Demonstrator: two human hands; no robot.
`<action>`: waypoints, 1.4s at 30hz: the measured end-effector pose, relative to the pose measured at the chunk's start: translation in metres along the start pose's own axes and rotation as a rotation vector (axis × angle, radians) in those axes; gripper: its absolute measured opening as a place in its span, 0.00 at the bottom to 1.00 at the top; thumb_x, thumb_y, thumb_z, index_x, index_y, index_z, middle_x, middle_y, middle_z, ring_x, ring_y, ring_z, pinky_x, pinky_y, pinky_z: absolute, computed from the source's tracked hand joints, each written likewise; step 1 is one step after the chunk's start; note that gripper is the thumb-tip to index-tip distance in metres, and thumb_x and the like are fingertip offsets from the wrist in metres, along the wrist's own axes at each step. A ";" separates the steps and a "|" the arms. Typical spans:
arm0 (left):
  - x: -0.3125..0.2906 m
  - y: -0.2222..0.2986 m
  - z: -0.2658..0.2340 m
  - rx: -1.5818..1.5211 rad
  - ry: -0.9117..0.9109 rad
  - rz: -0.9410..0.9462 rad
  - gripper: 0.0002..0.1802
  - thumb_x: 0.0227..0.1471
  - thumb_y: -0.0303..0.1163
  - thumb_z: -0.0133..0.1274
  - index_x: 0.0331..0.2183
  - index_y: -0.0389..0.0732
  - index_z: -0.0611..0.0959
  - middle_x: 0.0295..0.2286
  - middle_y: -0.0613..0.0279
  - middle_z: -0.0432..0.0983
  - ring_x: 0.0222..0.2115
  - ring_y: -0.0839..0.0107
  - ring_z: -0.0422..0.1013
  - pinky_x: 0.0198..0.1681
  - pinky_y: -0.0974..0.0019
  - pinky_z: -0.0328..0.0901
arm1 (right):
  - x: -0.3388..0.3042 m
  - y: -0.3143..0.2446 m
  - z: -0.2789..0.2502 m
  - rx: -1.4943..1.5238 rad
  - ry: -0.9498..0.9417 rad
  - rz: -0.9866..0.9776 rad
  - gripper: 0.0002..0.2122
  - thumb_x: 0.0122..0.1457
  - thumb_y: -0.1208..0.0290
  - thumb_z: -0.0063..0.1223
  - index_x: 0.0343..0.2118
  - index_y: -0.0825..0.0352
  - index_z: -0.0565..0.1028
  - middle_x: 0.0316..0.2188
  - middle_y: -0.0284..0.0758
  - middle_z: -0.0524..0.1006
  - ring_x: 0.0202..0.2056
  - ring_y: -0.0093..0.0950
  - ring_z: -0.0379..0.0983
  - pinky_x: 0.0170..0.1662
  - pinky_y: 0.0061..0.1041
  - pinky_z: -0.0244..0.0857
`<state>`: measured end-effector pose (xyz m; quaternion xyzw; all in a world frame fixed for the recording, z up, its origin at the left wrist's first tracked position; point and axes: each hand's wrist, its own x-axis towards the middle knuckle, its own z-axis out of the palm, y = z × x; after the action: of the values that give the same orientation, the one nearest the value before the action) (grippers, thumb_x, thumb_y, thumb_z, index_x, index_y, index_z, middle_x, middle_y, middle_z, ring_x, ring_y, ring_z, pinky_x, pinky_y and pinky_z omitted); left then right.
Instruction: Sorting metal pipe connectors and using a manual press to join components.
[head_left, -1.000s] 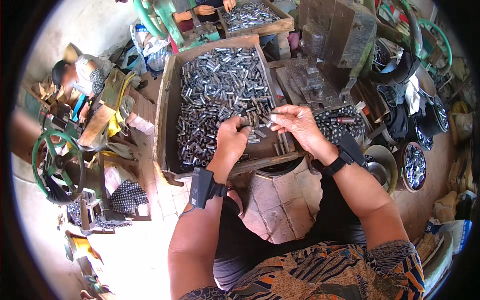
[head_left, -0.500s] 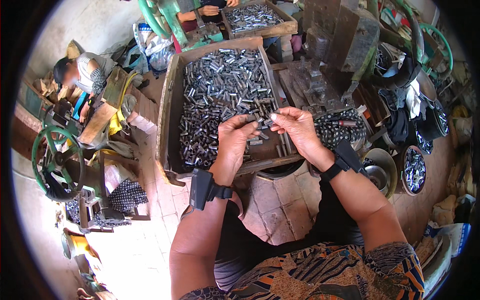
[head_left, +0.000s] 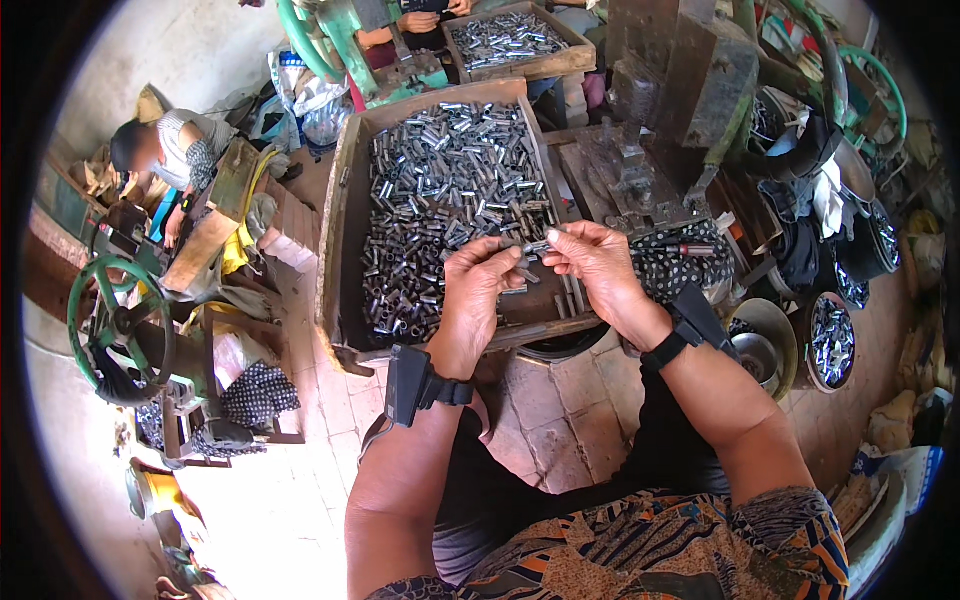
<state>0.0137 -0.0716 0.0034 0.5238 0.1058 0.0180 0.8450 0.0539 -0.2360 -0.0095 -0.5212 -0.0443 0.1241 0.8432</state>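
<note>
Both hands are close together over the near right part of a wooden tray point(head_left: 333, 240) heaped with small shiny metal tubes point(head_left: 455, 180). A short metal tube point(head_left: 536, 247) spans the gap between my fingertips. My left hand point(head_left: 474, 285) pinches toward its left end, thumb against the fingers, and another metal piece shows just below those fingertips. At the other end, my right hand point(head_left: 600, 264) grips it between thumb and forefinger. My fingers partly cover the tube, so I cannot tell whether it is one piece or two meeting.
A heavy press point(head_left: 640, 150) stands right of the tray. A screwdriver with a red handle point(head_left: 697, 249) lies on dotted cloth. Buckets of metal parts point(head_left: 832, 340) stand at the right. A co-worker point(head_left: 180, 150) sits at the left; another person's hands point(head_left: 420, 22) show at the top.
My hands stay in nearly the same place, with the left fingers shifted slightly around the tube. The view has moved a little.
</note>
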 end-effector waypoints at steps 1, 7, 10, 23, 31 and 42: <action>0.000 0.000 0.001 0.000 0.011 -0.005 0.04 0.47 0.20 0.55 0.30 0.36 0.78 0.25 0.63 0.75 0.23 0.75 0.71 0.26 0.72 0.68 | 0.000 -0.001 0.001 0.020 0.007 0.016 0.06 0.53 0.72 0.58 0.30 0.68 0.75 0.24 0.32 0.77 0.24 0.20 0.75 0.26 0.15 0.66; -0.002 -0.006 0.004 0.022 -0.002 0.033 0.03 0.46 0.22 0.56 0.29 0.36 0.79 0.22 0.65 0.75 0.20 0.79 0.70 0.22 0.76 0.65 | -0.004 -0.002 0.002 -0.017 -0.039 -0.007 0.05 0.53 0.72 0.58 0.30 0.68 0.75 0.24 0.33 0.77 0.24 0.21 0.75 0.27 0.16 0.67; -0.005 -0.005 0.006 0.016 -0.048 0.041 0.04 0.48 0.22 0.55 0.31 0.37 0.79 0.25 0.64 0.75 0.23 0.76 0.71 0.25 0.72 0.67 | -0.006 -0.004 0.003 0.032 -0.058 0.047 0.05 0.53 0.72 0.58 0.30 0.68 0.76 0.24 0.33 0.77 0.24 0.21 0.75 0.26 0.16 0.67; -0.011 -0.012 0.016 0.177 0.095 0.223 0.12 0.57 0.36 0.47 0.27 0.40 0.77 0.17 0.69 0.70 0.13 0.82 0.61 0.16 0.76 0.57 | 0.000 -0.010 0.002 -0.006 -0.196 0.170 0.06 0.52 0.70 0.59 0.28 0.68 0.76 0.24 0.34 0.78 0.24 0.22 0.75 0.26 0.17 0.68; 0.004 0.022 -0.030 -0.146 0.255 -0.072 0.19 0.57 0.48 0.41 0.29 0.42 0.74 0.22 0.65 0.72 0.23 0.70 0.68 0.28 0.65 0.62 | 0.026 0.032 -0.017 -0.821 -0.245 -0.370 0.07 0.44 0.84 0.55 0.29 0.73 0.76 0.24 0.41 0.77 0.26 0.26 0.75 0.29 0.23 0.67; 0.032 -0.004 -0.061 1.248 0.139 0.255 0.13 0.44 0.34 0.55 0.31 0.34 0.81 0.24 0.50 0.77 0.26 0.60 0.74 0.33 0.64 0.66 | 0.022 0.032 0.007 -1.517 -0.377 -0.617 0.05 0.43 0.80 0.49 0.23 0.66 0.76 0.22 0.44 0.75 0.28 0.43 0.74 0.31 0.39 0.66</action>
<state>0.0328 -0.0153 -0.0318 0.9233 0.0879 0.0874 0.3636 0.0684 -0.2103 -0.0358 -0.8819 -0.3965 -0.0902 0.2387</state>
